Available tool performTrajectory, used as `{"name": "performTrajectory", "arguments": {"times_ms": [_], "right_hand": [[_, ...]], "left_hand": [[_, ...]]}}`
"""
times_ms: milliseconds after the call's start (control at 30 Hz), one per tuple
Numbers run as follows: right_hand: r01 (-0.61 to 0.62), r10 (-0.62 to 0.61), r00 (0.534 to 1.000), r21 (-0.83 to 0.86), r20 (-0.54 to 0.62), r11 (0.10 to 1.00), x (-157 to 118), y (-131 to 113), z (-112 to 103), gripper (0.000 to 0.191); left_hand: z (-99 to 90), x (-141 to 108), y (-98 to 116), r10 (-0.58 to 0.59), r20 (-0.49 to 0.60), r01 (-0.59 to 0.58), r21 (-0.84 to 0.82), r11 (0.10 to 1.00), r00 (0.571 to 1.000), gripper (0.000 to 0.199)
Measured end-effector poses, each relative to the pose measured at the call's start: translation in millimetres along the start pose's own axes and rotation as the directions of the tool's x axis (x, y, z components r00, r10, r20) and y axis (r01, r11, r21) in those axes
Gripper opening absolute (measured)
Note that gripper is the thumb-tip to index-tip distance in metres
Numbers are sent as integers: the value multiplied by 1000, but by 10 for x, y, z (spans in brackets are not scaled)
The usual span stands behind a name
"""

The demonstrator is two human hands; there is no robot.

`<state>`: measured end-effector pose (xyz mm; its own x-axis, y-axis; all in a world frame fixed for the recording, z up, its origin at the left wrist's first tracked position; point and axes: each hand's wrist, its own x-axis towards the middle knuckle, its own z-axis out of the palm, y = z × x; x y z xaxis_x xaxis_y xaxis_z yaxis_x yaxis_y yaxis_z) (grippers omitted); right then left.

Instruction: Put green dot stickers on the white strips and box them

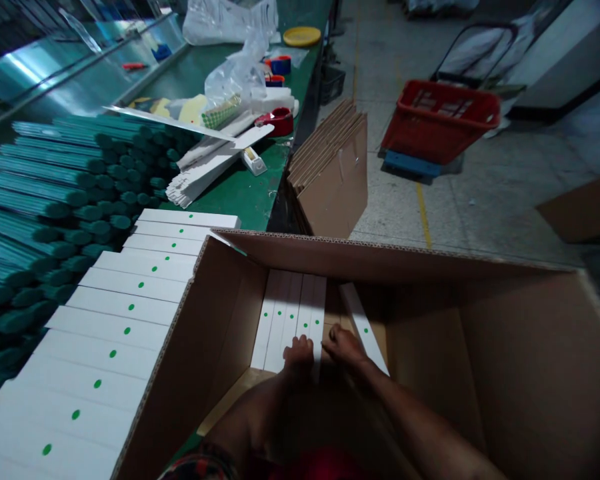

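Inside an open brown cardboard carton (233, 313), several narrow white boxes with green dots (285, 313) stand side by side against the far wall. My left hand (299, 355) lies curled over their near ends. My right hand (345, 347) reaches the same row, its fingertips against the rightmost box in the row. A further white box (363, 327) leans at a slant just beyond my right hand. Both forearms cross the carton's near side, and the carton's bottom is hidden in shadow.
Left of the carton lies a row of white dotted boxes (105, 333) beside stacked green-capped tubes (45, 200). The green workbench (240, 187) holds tape rolls and plastic bags. Flat cardboard sheets (330, 173) stand by the bench. A red basket (440, 120) sits on the concrete floor.
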<state>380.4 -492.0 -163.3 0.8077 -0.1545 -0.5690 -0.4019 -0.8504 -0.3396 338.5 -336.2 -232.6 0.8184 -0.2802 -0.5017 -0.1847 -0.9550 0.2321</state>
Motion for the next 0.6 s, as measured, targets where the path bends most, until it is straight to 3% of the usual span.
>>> {"name": "performTrajectory", "arguments": {"times_ms": [100, 200, 300, 433, 600], "right_hand": [[-160, 137, 978, -143, -158, 977, 201, 180, -177, 48], [-252, 222, 962, -199, -161, 947, 345, 357, -282, 44], [-256, 237, 965, -206, -116, 944, 393, 441, -233, 34], [-221, 197, 972, -206, -130, 953, 333, 403, -96, 48], [-178, 148, 971, -155, -186, 972, 271, 212, 3, 48]], "left_hand": [[-11, 4, 3, 26, 6, -27, 14, 1000, 1000, 29], [-55, -7, 3, 52, 27, -53, 36, 998, 998, 30], [-122, 0, -61, 126, 92, -130, 35, 991, 988, 26], [-176, 83, -233, 288, 213, -291, -20, 957, 934, 37], [-204, 155, -309, 332, 268, -331, -48, 942, 905, 33]]}}
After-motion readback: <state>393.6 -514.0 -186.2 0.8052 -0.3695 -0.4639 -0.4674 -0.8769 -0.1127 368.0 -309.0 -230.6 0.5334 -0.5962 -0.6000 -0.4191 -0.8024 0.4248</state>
